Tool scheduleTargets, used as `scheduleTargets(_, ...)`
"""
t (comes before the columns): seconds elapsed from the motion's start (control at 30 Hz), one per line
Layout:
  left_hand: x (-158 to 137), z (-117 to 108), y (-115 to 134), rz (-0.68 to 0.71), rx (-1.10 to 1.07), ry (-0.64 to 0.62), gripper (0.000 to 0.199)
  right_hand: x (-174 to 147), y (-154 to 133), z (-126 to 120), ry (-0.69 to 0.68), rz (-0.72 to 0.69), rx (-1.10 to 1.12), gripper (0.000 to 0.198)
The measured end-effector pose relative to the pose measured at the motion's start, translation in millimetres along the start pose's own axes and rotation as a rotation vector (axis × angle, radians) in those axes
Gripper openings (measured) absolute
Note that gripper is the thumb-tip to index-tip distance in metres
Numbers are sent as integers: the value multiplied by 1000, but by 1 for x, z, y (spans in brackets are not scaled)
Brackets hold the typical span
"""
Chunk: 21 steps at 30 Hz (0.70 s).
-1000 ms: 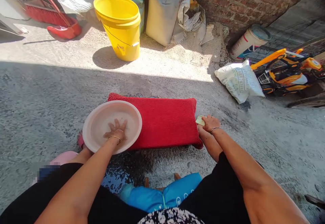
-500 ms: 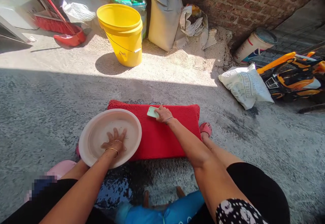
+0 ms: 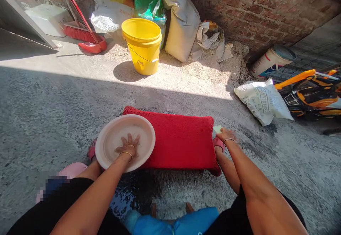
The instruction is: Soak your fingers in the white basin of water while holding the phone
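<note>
Nearest my camera is one blue seat (image 3: 197, 221), partly out of frame. Beyond it, my left hand (image 3: 129, 145) lies spread, fingers splayed and gripping nothing, inside one pale basin (image 3: 152, 137). The basin overlaps the left end of one red cloth (image 3: 183, 139), which is draped over something low that I can't make out. I judge the basin light, stiff and slippery if wet, best taken by its rim. The cloth looks soft and pliable, perhaps heavy if soaked; I'd grasp a corner. Just past its right end, my right hand (image 3: 226, 135) is closed on one pale green piece (image 3: 217, 130), flat, probably stiff and slick, best pinched by its edges. Farther off I count one yellow bucket (image 3: 145, 52) and one printed white sack (image 3: 263, 100), before one brick wall (image 3: 255, 11).
</note>
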State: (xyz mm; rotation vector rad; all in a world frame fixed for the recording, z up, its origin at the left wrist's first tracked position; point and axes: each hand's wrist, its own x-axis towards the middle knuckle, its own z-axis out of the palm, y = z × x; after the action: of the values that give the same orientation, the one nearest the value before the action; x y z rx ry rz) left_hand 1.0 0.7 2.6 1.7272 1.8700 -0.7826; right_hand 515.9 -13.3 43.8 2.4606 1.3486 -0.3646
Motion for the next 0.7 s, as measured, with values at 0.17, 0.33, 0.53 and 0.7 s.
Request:
scheduleTargets(0.17,1,1,0,-2,3,-9,111,-22,-148,-9,-52,-291,121,47)
scheduleTargets(0.33,-2,-1,-1,10,18,-22,112,-59,-296,-17,-85,-637,159,47)
scheduleTargets(0.53,1,0,-1,-9,34,-28,105,-37,-316,-15,-112,-671,98,46)
scheduleTargets(0.7,7,7,-3,-21,42,-11,105,20,-195,-13,-90,-406,95,49)
